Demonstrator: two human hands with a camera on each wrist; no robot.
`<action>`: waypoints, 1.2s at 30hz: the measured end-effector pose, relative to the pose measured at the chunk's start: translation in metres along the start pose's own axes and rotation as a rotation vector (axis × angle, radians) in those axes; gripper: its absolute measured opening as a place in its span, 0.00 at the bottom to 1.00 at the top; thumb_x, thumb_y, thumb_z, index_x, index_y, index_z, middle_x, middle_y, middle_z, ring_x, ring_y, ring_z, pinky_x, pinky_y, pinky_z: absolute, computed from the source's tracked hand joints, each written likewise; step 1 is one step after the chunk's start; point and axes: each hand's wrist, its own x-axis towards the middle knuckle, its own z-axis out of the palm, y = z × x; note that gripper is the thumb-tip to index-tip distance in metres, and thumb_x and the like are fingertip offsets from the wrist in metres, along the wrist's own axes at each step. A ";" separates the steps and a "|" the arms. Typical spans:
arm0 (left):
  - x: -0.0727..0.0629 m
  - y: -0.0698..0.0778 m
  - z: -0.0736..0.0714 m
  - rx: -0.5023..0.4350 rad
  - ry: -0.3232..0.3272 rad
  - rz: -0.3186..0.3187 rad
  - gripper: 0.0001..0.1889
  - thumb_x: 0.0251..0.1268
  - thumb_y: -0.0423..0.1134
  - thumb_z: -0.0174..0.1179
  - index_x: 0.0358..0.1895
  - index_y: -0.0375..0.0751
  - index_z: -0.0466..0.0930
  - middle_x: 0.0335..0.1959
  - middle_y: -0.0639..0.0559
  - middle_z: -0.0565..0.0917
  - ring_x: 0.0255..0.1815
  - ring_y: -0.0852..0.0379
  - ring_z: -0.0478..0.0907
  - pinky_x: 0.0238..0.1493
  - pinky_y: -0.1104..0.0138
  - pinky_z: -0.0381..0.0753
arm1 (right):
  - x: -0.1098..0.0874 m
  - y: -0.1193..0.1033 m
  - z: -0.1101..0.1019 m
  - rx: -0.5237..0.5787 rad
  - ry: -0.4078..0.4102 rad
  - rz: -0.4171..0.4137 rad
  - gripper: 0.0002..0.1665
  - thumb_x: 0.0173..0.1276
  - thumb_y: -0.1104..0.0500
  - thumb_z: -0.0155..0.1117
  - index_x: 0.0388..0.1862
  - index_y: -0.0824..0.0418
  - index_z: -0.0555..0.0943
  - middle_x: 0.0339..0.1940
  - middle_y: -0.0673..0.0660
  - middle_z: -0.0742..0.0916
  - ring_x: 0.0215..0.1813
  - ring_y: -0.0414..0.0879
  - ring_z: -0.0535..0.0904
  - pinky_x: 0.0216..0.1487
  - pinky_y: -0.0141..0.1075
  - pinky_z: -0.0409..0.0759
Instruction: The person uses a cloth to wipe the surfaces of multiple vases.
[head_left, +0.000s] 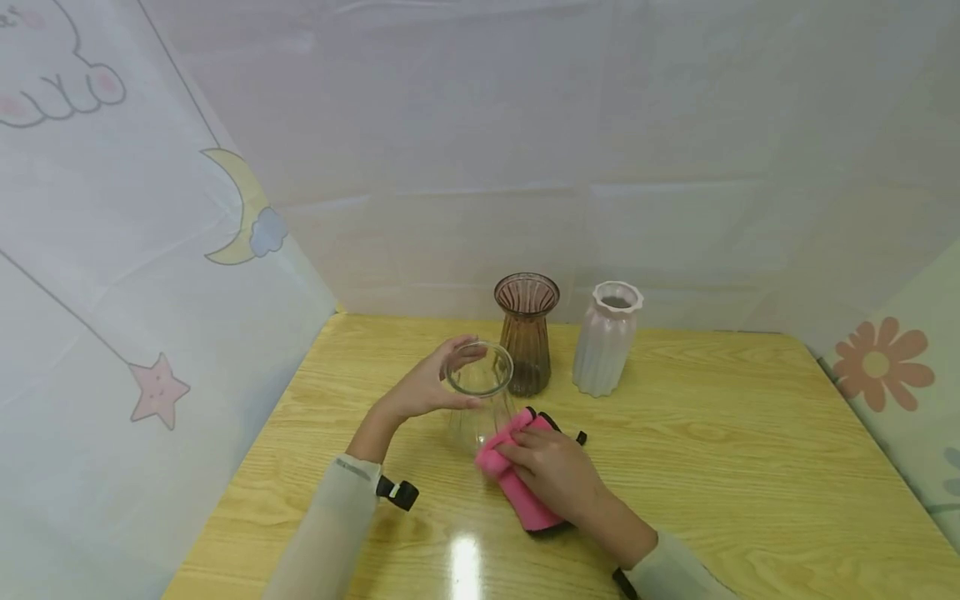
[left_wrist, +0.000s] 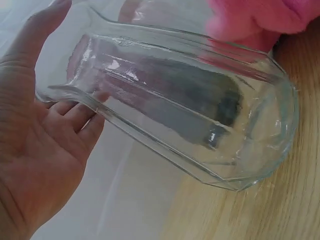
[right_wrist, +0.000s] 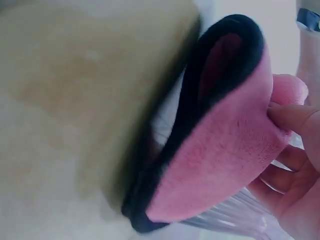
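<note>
My left hand (head_left: 431, 383) grips a clear glass vase (head_left: 480, 408) near its flared rim, thumb on one side and fingers on the other. In the left wrist view the vase (left_wrist: 185, 110) shows long ribs and a wide base by the wooden surface. My right hand (head_left: 555, 467) holds a pink cloth (head_left: 528, 500) with dark edging against the vase's lower right side. The right wrist view shows the folded cloth (right_wrist: 225, 155) pinched between thumb and fingers. Part of the vase's lower body is hidden behind the cloth.
Behind the clear vase stands a brownish-purple ribbed glass vase (head_left: 527, 333). To its right is a white-and-pink fluted vase (head_left: 606, 342). All are on a wooden table (head_left: 712, 433), with a pale printed sheet (head_left: 480, 167) hanging behind and at the sides.
</note>
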 end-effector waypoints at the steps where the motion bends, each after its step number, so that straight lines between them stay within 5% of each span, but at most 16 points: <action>1: 0.000 0.000 0.000 -0.004 -0.001 0.005 0.54 0.59 0.37 0.75 0.82 0.49 0.45 0.78 0.47 0.64 0.79 0.49 0.59 0.77 0.41 0.49 | 0.000 0.001 -0.003 0.007 0.038 -0.006 0.14 0.56 0.61 0.79 0.43 0.54 0.92 0.44 0.56 0.91 0.49 0.50 0.88 0.50 0.44 0.86; 6: -0.006 0.005 0.010 0.044 0.123 0.017 0.63 0.52 0.57 0.77 0.83 0.49 0.40 0.80 0.52 0.59 0.80 0.52 0.56 0.79 0.49 0.53 | 0.007 0.008 -0.019 0.033 0.226 -0.063 0.16 0.54 0.63 0.79 0.44 0.57 0.91 0.46 0.61 0.91 0.52 0.57 0.87 0.53 0.47 0.85; 10: -0.011 0.012 0.027 0.060 0.273 -0.001 0.62 0.50 0.54 0.79 0.82 0.44 0.44 0.79 0.48 0.62 0.78 0.50 0.61 0.77 0.54 0.59 | 0.014 0.014 -0.027 0.016 0.308 -0.114 0.10 0.72 0.58 0.67 0.47 0.59 0.90 0.48 0.63 0.90 0.55 0.59 0.86 0.56 0.49 0.83; 12: -0.012 0.015 0.035 0.043 0.325 -0.022 0.61 0.50 0.50 0.80 0.81 0.42 0.46 0.78 0.45 0.63 0.77 0.49 0.62 0.77 0.53 0.60 | 0.016 0.017 -0.028 0.003 0.327 -0.129 0.15 0.79 0.54 0.58 0.48 0.59 0.89 0.49 0.63 0.90 0.55 0.59 0.86 0.56 0.49 0.83; 17: -0.012 0.018 0.046 0.016 0.406 -0.065 0.58 0.50 0.48 0.80 0.80 0.42 0.49 0.75 0.47 0.68 0.75 0.50 0.66 0.76 0.53 0.62 | 0.021 0.020 -0.024 -0.002 0.317 -0.132 0.21 0.82 0.50 0.52 0.50 0.58 0.89 0.51 0.63 0.89 0.58 0.59 0.84 0.58 0.50 0.82; 24: -0.010 0.016 0.051 0.017 0.444 -0.088 0.56 0.50 0.47 0.80 0.78 0.42 0.53 0.72 0.49 0.70 0.72 0.49 0.70 0.75 0.53 0.64 | 0.025 0.020 -0.012 0.000 0.349 -0.158 0.22 0.83 0.50 0.51 0.51 0.59 0.89 0.51 0.62 0.89 0.56 0.58 0.86 0.57 0.49 0.82; 31: -0.009 0.017 0.052 -0.012 0.455 -0.114 0.56 0.47 0.44 0.82 0.77 0.42 0.54 0.72 0.50 0.72 0.72 0.49 0.70 0.73 0.50 0.66 | 0.026 0.019 0.000 0.020 0.371 -0.159 0.15 0.64 0.59 0.72 0.50 0.59 0.90 0.49 0.62 0.90 0.53 0.57 0.87 0.55 0.48 0.84; 36: -0.009 0.017 0.048 0.020 0.432 -0.122 0.55 0.47 0.46 0.82 0.77 0.42 0.55 0.71 0.51 0.73 0.72 0.49 0.70 0.70 0.45 0.69 | 0.026 0.015 0.003 0.030 0.351 -0.138 0.19 0.61 0.61 0.73 0.52 0.60 0.89 0.51 0.62 0.89 0.54 0.56 0.87 0.56 0.48 0.83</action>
